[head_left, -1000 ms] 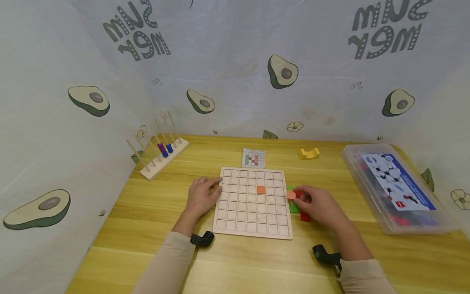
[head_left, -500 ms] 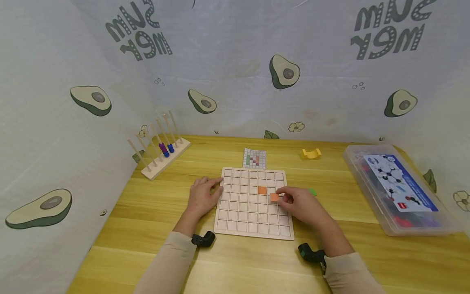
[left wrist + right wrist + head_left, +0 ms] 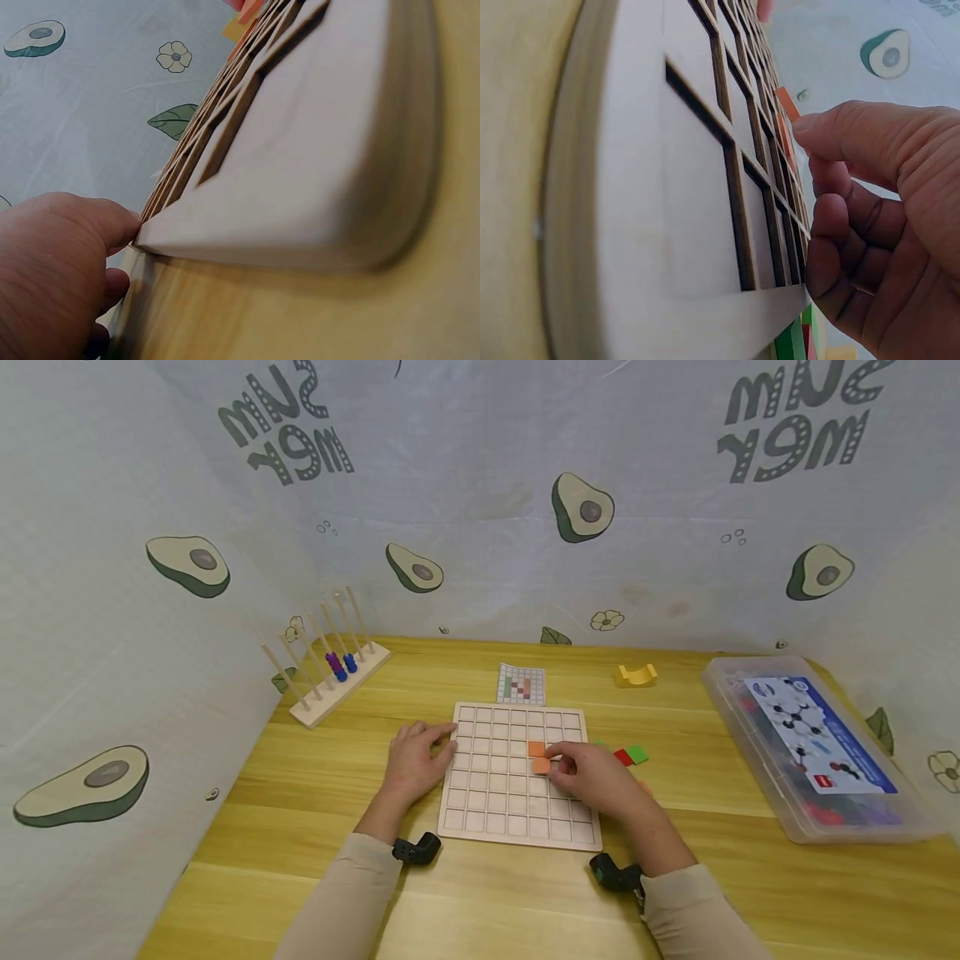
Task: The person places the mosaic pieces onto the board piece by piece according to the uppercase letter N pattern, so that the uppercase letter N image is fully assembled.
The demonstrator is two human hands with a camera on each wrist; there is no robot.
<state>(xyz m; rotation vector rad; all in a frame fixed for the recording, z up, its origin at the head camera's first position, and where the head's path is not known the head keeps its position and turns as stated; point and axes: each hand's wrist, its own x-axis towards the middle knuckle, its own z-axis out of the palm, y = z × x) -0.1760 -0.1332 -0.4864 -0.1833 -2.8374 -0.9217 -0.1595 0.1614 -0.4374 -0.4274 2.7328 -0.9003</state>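
R hand [image 3: 588,774] pinches light-orange square tile [image 3: 541,766] btwn thumb & fingertip; tile sticks out L of fingers, just on near-edge side of seated orange tile [image 3: 536,749], R of grid board's [image 3: 480,802] centre. L hand [image 3: 412,760], farther off, touches board's L edge, fingers loose.

Printed twice in grey on the pale cloth [image 3: 480,443] behind the table [image 3: 495,893], as left lettering [image 3: 296,443] and right lettering [image 3: 798,425]: "SUM" set above "MER", together "SUMMER", mirror-reversed and slightly cropped along the top of the head view. Seen only as illegible grey fragments at the upper right corner of the right wrist view. Printed too small to read on the blue-and-white label [image 3: 817,731] of the clear plastic box [image 3: 750,743].
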